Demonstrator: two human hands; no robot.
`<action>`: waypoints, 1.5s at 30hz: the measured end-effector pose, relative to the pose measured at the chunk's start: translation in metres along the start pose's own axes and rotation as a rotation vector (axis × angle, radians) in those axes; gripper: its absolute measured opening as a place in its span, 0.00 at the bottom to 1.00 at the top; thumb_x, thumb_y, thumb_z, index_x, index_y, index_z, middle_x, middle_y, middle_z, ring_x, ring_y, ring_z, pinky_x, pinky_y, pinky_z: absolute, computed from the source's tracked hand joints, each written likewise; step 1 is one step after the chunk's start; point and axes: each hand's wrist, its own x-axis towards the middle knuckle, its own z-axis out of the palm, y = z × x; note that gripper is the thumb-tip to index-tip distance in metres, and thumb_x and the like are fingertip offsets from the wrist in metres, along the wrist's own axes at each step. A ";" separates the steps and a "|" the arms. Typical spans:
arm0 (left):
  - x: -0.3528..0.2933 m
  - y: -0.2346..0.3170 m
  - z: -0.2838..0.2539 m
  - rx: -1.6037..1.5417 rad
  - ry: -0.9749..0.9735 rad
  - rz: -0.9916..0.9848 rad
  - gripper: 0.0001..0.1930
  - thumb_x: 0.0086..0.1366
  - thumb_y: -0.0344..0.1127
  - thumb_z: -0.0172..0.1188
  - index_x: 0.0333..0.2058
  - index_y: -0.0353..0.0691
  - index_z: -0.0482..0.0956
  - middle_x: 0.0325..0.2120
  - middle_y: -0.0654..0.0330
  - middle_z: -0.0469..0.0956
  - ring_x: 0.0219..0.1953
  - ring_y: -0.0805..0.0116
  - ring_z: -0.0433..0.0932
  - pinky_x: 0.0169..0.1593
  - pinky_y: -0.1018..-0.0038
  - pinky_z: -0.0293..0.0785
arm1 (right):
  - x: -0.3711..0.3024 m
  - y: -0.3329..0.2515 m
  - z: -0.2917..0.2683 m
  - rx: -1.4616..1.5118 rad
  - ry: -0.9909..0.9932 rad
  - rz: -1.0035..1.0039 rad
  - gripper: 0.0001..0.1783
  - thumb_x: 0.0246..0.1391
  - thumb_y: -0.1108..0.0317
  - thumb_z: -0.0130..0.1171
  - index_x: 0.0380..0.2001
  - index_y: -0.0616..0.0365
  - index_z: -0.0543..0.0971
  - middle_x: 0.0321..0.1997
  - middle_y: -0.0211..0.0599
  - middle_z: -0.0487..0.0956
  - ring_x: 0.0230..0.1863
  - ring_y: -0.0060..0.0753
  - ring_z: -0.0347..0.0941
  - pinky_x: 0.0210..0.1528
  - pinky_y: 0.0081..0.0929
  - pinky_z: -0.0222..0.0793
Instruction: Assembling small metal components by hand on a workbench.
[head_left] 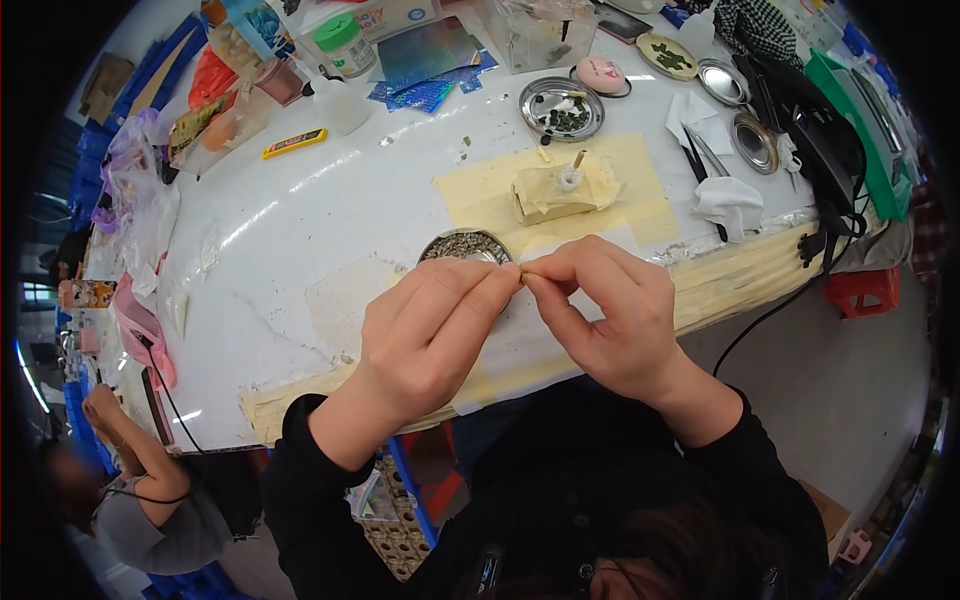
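Note:
My left hand (430, 325) and my right hand (615, 315) meet at their fingertips over the near part of the table. Both are closed in a pinch. Between the tips is a tiny brownish bit, too small to name. Just behind my left fingers sits a round metal dish (428, 247) of small grey-brown pieces, partly covered by that hand. Beyond my right hand stands a block wrapped in pale yellow tape (545, 200), with a small white holder (570, 179) and a thin stick on top.
A metal dish of dark green pieces (562, 108) stands farther back. Tweezers (693, 155) and white cloths (730, 203) lie at the right. At the back left are a green-lidded jar (345, 45) and a yellow box (295, 143). Another person (150, 480) sits at lower left.

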 end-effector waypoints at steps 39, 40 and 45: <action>0.000 0.001 0.003 -0.024 0.029 -0.049 0.12 0.49 0.17 0.69 0.34 0.33 0.83 0.29 0.55 0.81 0.28 0.64 0.81 0.30 0.75 0.77 | -0.003 0.002 0.003 0.175 0.017 0.138 0.04 0.55 0.77 0.63 0.33 0.64 0.78 0.29 0.35 0.80 0.26 0.23 0.77 0.28 0.22 0.73; -0.001 0.001 0.005 0.006 0.025 -0.039 0.12 0.49 0.17 0.69 0.34 0.32 0.83 0.29 0.55 0.81 0.28 0.64 0.81 0.30 0.75 0.77 | -0.003 0.001 0.004 0.089 0.028 0.066 0.04 0.54 0.77 0.64 0.32 0.64 0.78 0.29 0.35 0.80 0.26 0.24 0.77 0.28 0.23 0.73; -0.001 0.004 0.004 0.037 0.013 -0.089 0.12 0.48 0.18 0.69 0.34 0.33 0.83 0.28 0.56 0.81 0.27 0.65 0.80 0.29 0.75 0.77 | -0.004 0.002 0.008 0.010 0.052 0.006 0.05 0.54 0.77 0.64 0.33 0.64 0.79 0.29 0.36 0.80 0.26 0.25 0.78 0.28 0.24 0.75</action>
